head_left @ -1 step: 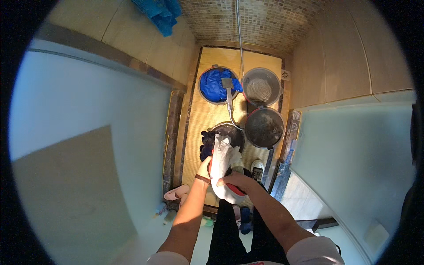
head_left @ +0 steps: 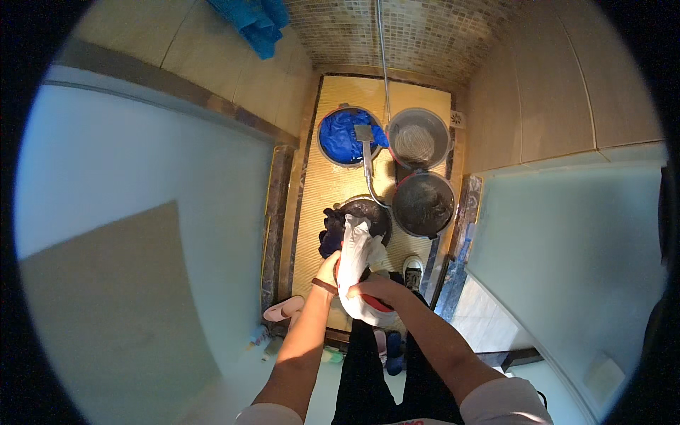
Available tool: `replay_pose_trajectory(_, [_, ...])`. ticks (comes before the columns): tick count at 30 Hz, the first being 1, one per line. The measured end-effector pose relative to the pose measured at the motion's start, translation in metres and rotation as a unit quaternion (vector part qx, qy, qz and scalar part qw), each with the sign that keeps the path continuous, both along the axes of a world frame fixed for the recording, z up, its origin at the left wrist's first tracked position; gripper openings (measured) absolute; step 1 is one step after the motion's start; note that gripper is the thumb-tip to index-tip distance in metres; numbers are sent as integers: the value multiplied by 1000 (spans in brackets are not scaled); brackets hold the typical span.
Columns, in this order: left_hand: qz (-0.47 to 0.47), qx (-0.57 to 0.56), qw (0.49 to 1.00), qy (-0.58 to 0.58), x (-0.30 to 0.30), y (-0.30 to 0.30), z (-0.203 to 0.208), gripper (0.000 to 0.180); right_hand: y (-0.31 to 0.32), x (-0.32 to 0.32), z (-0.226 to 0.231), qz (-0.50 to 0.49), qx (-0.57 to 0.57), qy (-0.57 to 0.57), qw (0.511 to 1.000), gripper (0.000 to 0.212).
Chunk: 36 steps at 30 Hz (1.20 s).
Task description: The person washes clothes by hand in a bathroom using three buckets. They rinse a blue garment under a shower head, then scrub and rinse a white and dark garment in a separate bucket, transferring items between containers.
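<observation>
Both my hands grip a wet white cloth (head_left: 356, 253) with a red patch, held above a dark basin (head_left: 375, 210). My left hand (head_left: 329, 270) clasps the cloth's left side. My right hand (head_left: 370, 289) closes over its lower part. A dark purple garment (head_left: 330, 231) hangs over the basin's left rim. A shower head (head_left: 364, 134) on a hose lies across the floor toward the basin.
A basin holding blue cloth (head_left: 341, 137) and two grey buckets (head_left: 419, 138) (head_left: 423, 205) stand on the yellow shower floor (head_left: 322, 184). A blue towel (head_left: 258, 21) hangs on the wall. A pink slipper (head_left: 282, 309) lies by the step.
</observation>
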State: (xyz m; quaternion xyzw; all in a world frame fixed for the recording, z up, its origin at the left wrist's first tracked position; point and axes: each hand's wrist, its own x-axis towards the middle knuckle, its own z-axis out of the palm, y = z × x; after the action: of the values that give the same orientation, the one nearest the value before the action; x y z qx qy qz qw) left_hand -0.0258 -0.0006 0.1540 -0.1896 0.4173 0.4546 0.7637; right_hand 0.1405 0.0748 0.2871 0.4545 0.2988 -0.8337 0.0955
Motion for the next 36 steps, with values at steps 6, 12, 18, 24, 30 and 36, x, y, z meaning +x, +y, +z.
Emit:
replay_pose_trajectory(6, [-87, 74, 972, 203, 0, 2, -37, 39, -33, -23, -76, 208, 270, -20, 940, 42])
replay_pose_trajectory(12, [-183, 61, 884, 426, 26, 45, 49, 34, -22, 8, -82, 99, 195, 101, 971, 36])
replay_pose_trajectory(18, [-257, 114, 809, 517, 38, 29, 81, 32, 3, 25, -51, -420, -288, 161, 845, 48])
replay_pose_trajectory(24, [-441, 181, 741, 473, 15, 15, 123, 62, -2, 5, -48, -196, -190, 65, 960, 58])
replay_pose_trajectory(30, [-173, 82, 809, 556, -12, -21, 151, 24, -9, -2, -60, -121, -156, 67, 978, 43])
replay_pose_trajectory(36, [61, 18, 996, 60, -13, -41, 81, 60, -15, -6, -40, -103, -79, 144, 981, 57])
